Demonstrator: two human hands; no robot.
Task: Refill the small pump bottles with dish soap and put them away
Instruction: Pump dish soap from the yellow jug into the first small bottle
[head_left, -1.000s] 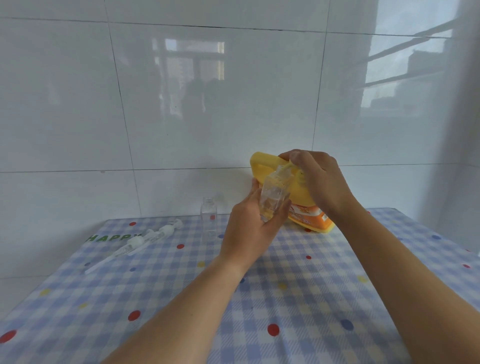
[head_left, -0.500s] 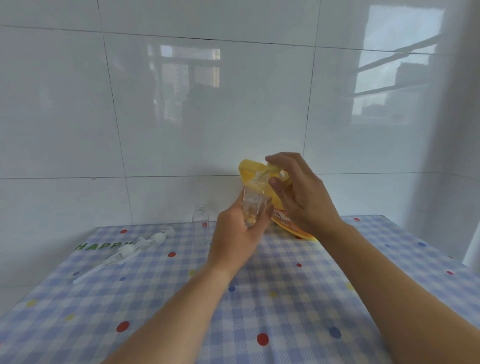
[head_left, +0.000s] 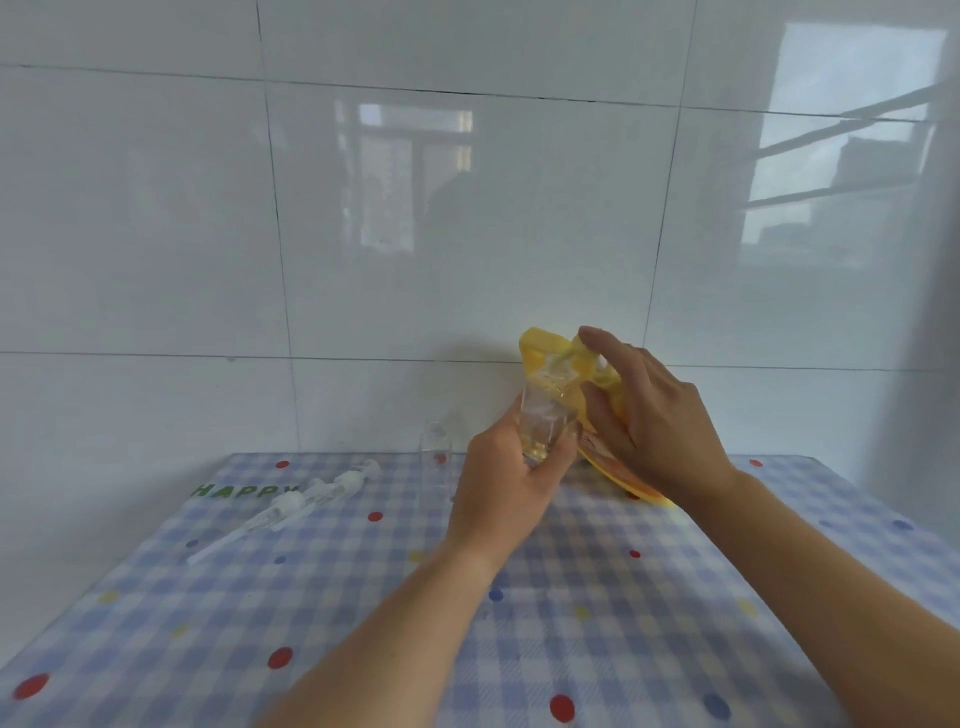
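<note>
My left hand (head_left: 506, 486) grips a small clear bottle (head_left: 545, 421) held above the table, tilted, with a little yellowish liquid at its bottom. Behind it stands the big yellow dish soap jug (head_left: 550, 358), leaning toward the bottle, its pump spout at the bottle's mouth. My right hand (head_left: 649, 421) holds the jug by its pump head, index finger on top and thumb underneath. A second clear bottle (head_left: 435, 457) without a cap stands upright on the table to the left. Two white pump tops (head_left: 311, 499) with long tubes lie at the far left.
The table carries a blue checked cloth (head_left: 597, 623) with coloured dots and the word HAPPY at its back left edge. A white tiled wall (head_left: 415, 234) rises directly behind the table. The table's right edge runs down past my right forearm.
The view has shifted slightly, so the hands sit a little lower right in frame. My right hand's fingers have spread more over the pump head; the bottle stays under the spout.
</note>
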